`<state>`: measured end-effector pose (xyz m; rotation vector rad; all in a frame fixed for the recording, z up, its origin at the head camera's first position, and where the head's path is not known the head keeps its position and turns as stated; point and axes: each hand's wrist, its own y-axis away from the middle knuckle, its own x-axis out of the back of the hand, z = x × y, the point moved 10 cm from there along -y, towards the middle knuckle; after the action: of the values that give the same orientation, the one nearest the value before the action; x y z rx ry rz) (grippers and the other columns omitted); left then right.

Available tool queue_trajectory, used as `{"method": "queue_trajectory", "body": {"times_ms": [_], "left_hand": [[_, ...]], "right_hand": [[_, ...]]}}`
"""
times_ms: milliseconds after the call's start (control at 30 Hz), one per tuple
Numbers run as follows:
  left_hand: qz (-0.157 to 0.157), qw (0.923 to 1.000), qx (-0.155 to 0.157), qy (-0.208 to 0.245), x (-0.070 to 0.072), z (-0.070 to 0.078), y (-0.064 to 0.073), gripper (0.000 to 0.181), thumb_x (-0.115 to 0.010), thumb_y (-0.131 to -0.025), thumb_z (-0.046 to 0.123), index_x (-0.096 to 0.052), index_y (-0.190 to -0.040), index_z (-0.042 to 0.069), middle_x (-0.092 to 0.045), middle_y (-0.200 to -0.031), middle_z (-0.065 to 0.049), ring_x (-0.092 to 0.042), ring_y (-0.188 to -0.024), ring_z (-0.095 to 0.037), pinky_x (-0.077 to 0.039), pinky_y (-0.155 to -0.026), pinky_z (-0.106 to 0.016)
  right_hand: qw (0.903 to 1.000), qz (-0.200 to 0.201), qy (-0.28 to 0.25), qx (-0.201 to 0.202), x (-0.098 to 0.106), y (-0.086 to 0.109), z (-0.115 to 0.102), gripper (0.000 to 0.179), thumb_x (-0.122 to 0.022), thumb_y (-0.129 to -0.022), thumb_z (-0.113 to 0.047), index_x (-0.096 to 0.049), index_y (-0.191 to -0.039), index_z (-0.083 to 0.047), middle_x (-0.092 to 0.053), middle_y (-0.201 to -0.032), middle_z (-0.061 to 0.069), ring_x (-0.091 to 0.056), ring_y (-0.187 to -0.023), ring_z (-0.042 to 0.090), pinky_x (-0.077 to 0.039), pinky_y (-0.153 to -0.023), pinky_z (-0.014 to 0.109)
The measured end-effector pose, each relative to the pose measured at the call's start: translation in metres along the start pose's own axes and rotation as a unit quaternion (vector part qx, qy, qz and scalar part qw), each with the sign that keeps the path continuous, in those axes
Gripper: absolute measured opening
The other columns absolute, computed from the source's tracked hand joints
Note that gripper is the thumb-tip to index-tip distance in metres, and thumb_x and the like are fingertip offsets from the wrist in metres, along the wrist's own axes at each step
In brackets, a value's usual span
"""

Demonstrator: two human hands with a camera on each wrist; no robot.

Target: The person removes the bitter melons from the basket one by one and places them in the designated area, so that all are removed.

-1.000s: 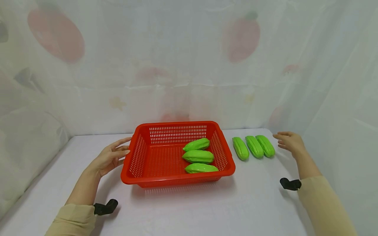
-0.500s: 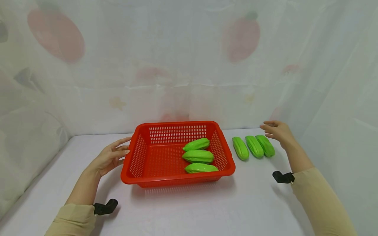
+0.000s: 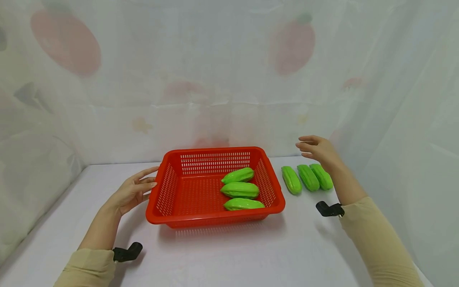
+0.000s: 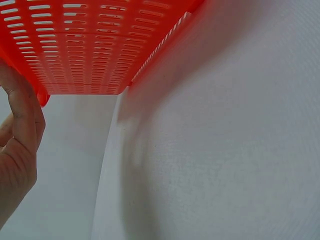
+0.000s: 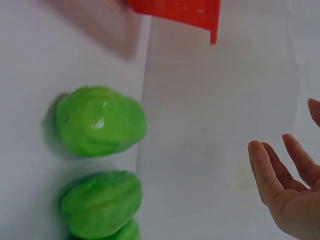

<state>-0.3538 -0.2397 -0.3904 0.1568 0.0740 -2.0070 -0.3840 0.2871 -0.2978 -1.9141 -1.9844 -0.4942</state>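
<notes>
Your left hand (image 3: 132, 193) rests at the red basket's left side, its relaxed fingers parted and their tips against the rim, while your right hand (image 3: 319, 151) is in the air, loosely bent fingers apart and touching nothing. Nearest to you are your beige sleeves (image 3: 87, 263), each with a black wrist device (image 3: 127, 252) at the cuff. Beyond them, on the white counter (image 3: 222, 255), stands the red basket (image 3: 197, 195), a rectangular one with slotted walls and a broad smooth rim. Three green fruits (image 3: 239, 190) lie inside along its right part, glossy, ribbed and tapering to a point at the left; the front rim hides the lower edge of the nearest, and the farthest slants up to the right. The basket's right wall stands between these and three loose green fruits (image 3: 291, 180) on the counter, similarly ribbed and slanting; the left one is a little apart, the other two close side by side. Your right forearm passes just beside the rightmost, with the hand raised above and past them. Behind everything hangs a pale curtain (image 3: 251, 59) with faded red fruit prints.
</notes>
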Motion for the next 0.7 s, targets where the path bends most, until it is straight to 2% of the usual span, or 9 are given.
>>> {"method": "queue_trajectory", "body": {"times_ms": [100, 300, 700], "left_hand": [[-0.001, 1.0000, 0.000, 0.000, 0.000, 0.000, 0.000, 0.055, -0.047, -0.101, 0.004, -0.028, -0.152, 0.013, -0.071, -0.111, 0.008, -0.072, -0.095, -0.008, -0.060, -0.084, -0.028], [0.004, 1.0000, 0.002, 0.001, 0.001, -0.002, 0.001, 0.054, -0.047, -0.102, 0.003, -0.029, -0.152, 0.013, -0.071, -0.110, 0.008, -0.072, -0.095, -0.007, -0.060, -0.084, -0.027], [0.002, 1.0000, 0.002, -0.001, 0.001, -0.001, 0.000, 0.054, -0.048, -0.101, 0.004, -0.030, -0.151, 0.014, -0.071, -0.109, 0.008, -0.072, -0.094, -0.007, -0.060, -0.083, -0.027]], "right_hand": [[0.9998, -0.011, -0.012, 0.011, -0.010, -0.001, -0.014, 0.062, -0.055, -0.100, -0.038, -0.038, -0.149, -0.005, -0.041, -0.151, 0.018, -0.049, -0.136, 0.030, -0.044, -0.110, 0.037], [0.9981, -0.027, -0.044, 0.033, -0.029, -0.005, -0.037, 0.059, -0.058, -0.099, -0.032, -0.040, -0.148, -0.005, -0.043, -0.151, 0.018, -0.048, -0.137, 0.033, -0.043, -0.112, 0.041], [0.9940, -0.035, -0.074, 0.072, -0.062, -0.021, -0.066, 0.052, -0.061, -0.097, -0.028, -0.048, -0.141, -0.003, -0.049, -0.144, 0.020, -0.053, -0.133, 0.036, -0.045, -0.111, 0.044]]}}
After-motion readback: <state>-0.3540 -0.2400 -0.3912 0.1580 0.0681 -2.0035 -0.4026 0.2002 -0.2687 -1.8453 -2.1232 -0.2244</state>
